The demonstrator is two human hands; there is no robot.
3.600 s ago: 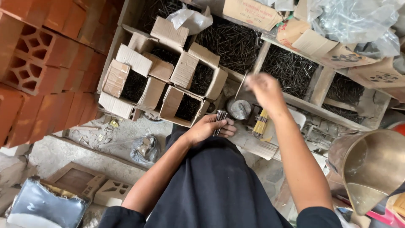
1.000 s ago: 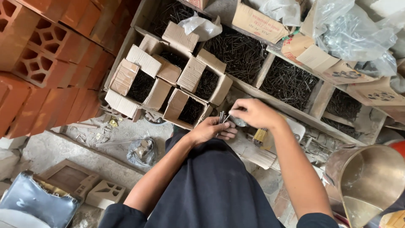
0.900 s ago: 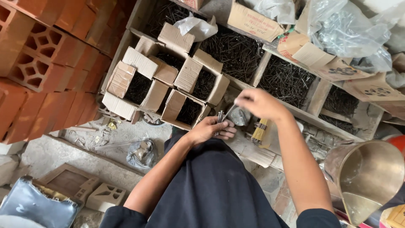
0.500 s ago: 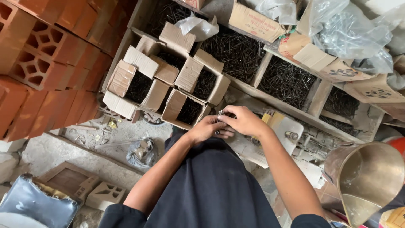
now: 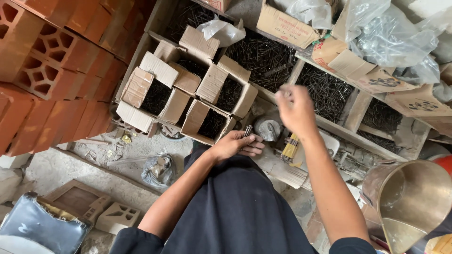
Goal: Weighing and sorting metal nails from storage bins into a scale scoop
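A small bundle of dark nails (image 5: 246, 132) lay in the left hand (image 5: 234, 144), over the person's lap and just in front of the open cardboard boxes (image 5: 186, 94). The left fingers were curled around the nails, the tips poking out past the index finger.

The right hand (image 5: 295, 109) was raised above the wooden tray of loose nails (image 5: 329, 91), well apart from the left. It was motion-blurred; fingers looked loosely bunched, but I could not tell whether anything was pinched between them.

Just beyond the left hand sat a small round metal tin (image 5: 267, 129), and beside it a yellow-striped packet (image 5: 290, 146). The cardboard boxes stood with flaps open, each filled with dark nails. More nails filled the wooden compartments behind them. Clear plastic bags (image 5: 391, 40) lay over the far right boxes.

Red hollow bricks (image 5: 44, 70) were stacked at left. A brass-coloured scoop pan (image 5: 414, 202) sat at lower right. A grey padded seat (image 5: 37, 228) showed at lower left.
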